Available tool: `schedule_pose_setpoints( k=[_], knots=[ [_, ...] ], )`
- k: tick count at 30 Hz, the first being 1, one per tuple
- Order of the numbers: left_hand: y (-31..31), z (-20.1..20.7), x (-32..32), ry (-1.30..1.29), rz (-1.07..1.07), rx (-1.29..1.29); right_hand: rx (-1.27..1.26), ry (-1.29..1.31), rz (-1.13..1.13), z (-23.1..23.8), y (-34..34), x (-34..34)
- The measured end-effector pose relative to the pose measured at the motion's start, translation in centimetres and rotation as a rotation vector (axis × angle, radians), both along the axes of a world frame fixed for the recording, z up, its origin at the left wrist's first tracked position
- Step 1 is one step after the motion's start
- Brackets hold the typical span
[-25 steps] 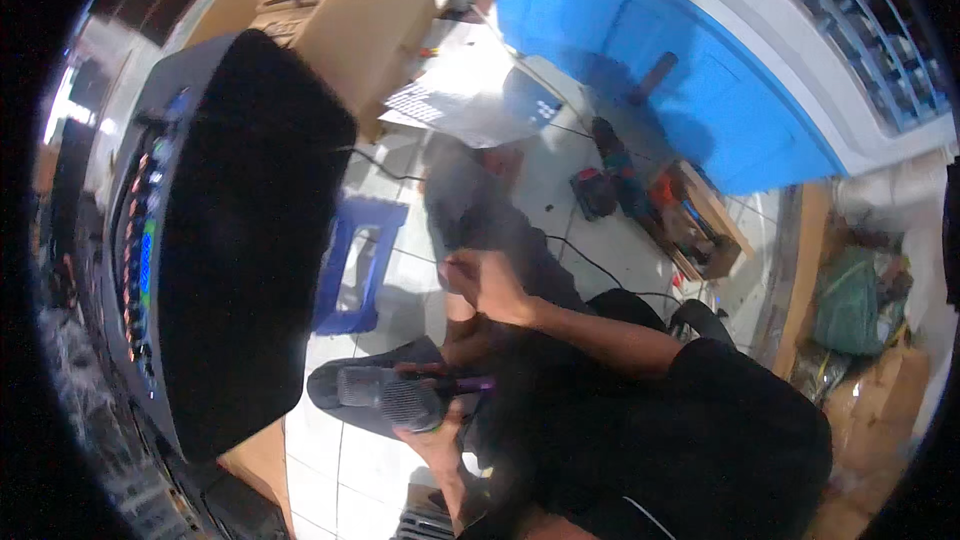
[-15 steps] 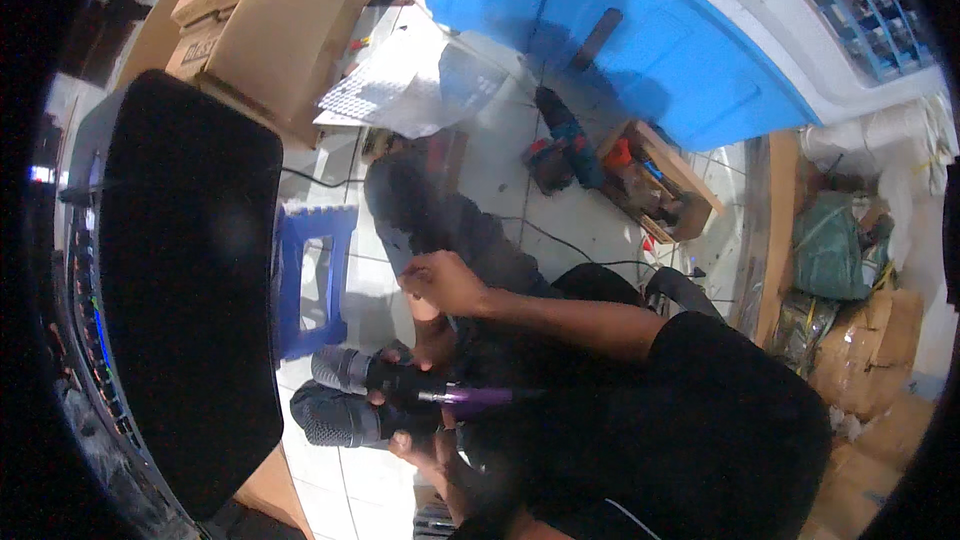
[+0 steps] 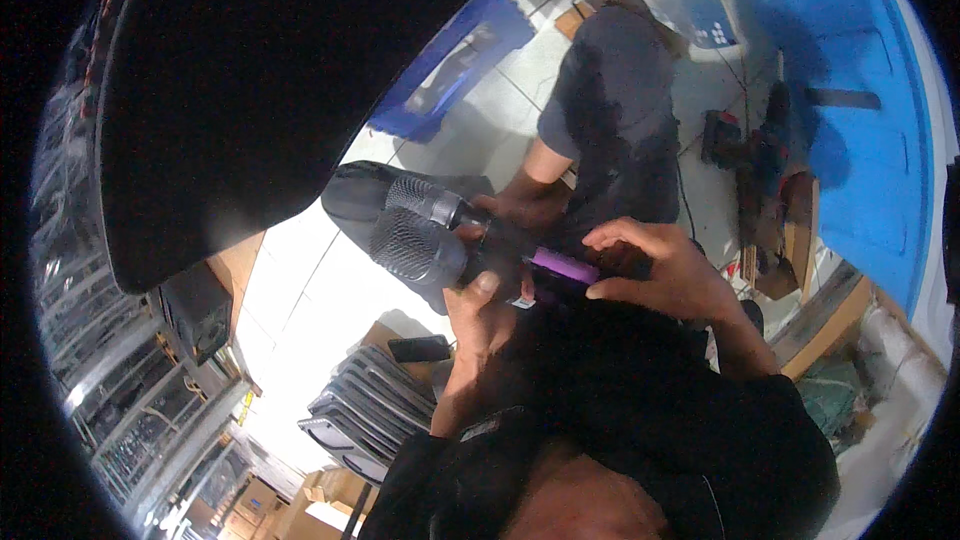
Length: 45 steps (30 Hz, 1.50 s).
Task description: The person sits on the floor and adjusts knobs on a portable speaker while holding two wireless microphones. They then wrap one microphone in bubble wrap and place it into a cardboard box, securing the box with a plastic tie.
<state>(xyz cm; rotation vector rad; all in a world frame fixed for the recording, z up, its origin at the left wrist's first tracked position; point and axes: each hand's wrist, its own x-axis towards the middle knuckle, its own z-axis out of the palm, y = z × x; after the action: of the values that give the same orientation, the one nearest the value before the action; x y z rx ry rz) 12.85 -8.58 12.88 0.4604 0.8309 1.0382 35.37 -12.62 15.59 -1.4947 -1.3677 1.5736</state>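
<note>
My left hand [image 3: 478, 308] is closed around a pair of dark handheld microphones with grey mesh heads, side by side. The front microphone [image 3: 415, 248] lies nearer me, and the rear microphone [image 3: 425, 200] just beyond it. At the handle end shows a purple cylinder [image 3: 565, 266] that looks like a battery cell; how far it sits inside the handle I cannot make out. Around the cylinder's right end is my right hand [image 3: 665, 272], thumb and fingers apart. Whether a fingertip touches it is unclear.
A large black panel [image 3: 240, 100] fills the upper left, with a blue plastic stool [image 3: 440, 70] beside it. Stacked grey-black items [image 3: 365, 405] and a dark phone-like slab [image 3: 418, 348] lie at lower left. A blue panel [image 3: 850, 170] and a wooden tool box [image 3: 800, 230] stand right.
The view has turned, shifting the surroundings. My right hand has come from above the microphones to the purple cylinder's end, its fingers spreading. My left hand keeps holding both microphones.
</note>
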Motion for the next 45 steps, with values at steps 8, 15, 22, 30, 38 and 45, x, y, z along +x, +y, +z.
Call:
schedule_pose_setpoints(
  k=[8,15,22,30,38,45],
  knots=[
    [-1.0,0.7,-1.4,0.348,0.108,-0.018,0.545,-0.540,0.202,-4.8,-0.2,-5.6],
    [-1.0,0.3,-2.1,0.511,0.037,0.081,0.697,-0.596,0.394,-5.4,-0.7,-6.0],
    [-0.8,0.5,-3.7,0.257,-0.224,-0.109,0.567,-0.179,0.703,-4.8,1.2,-3.9],
    [-1.5,0.4,-2.4,0.154,-0.070,-0.236,0.093,-0.222,0.733,-1.7,2.5,-3.1],
    [-1.6,-0.3,-3.3,0.055,-0.017,-0.299,0.098,0.199,0.790,-1.5,2.9,-0.8],
    [-2.8,-0.3,-6.3,-0.052,0.122,-0.298,-0.130,0.343,0.619,-0.6,3.6,3.0]
  ],
)
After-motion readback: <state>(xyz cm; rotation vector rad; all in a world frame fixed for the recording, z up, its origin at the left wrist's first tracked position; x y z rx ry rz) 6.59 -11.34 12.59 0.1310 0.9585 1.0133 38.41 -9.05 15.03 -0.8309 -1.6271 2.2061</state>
